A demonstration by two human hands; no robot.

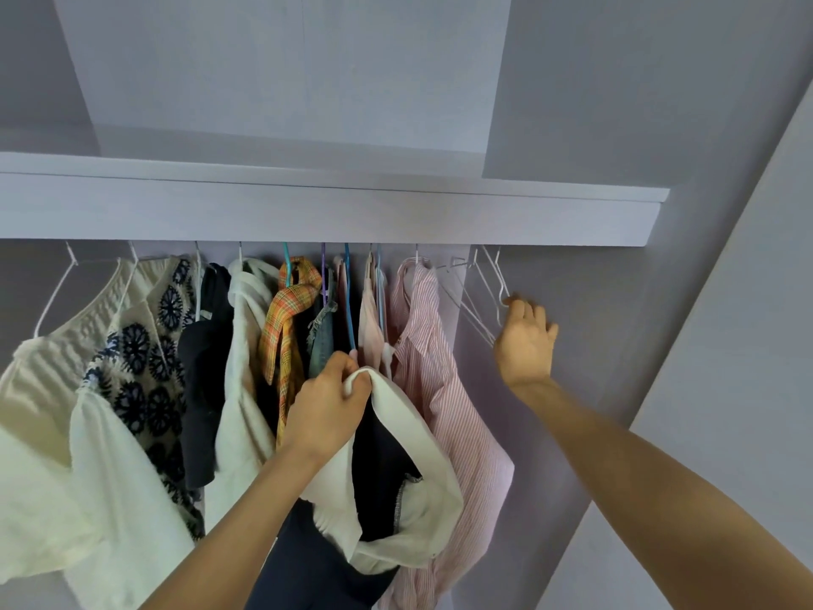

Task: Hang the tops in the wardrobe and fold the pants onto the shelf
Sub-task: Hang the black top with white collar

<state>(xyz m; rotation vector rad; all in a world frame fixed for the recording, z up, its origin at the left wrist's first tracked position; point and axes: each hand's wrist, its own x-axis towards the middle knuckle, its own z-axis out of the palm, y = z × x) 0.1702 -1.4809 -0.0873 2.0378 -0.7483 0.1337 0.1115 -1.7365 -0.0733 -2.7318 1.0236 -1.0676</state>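
Two hands busy: my left hand (327,405) has its grip bunched round the white-and-navy top (409,490), held up before the crowded row, while my right hand (525,341) curls round an empty white wire hanger (495,292), probably to dress it.

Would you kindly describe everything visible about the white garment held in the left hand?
The white garment looks like soft, plain fabric, with a dark navy piece showing inside it. It is off any hanger, bunched at the top where the left hand grips it, and hangs limp in front of the hung clothes, brushing the pink striped shirt. Its lower part folds loosely; its full shape cannot be told.
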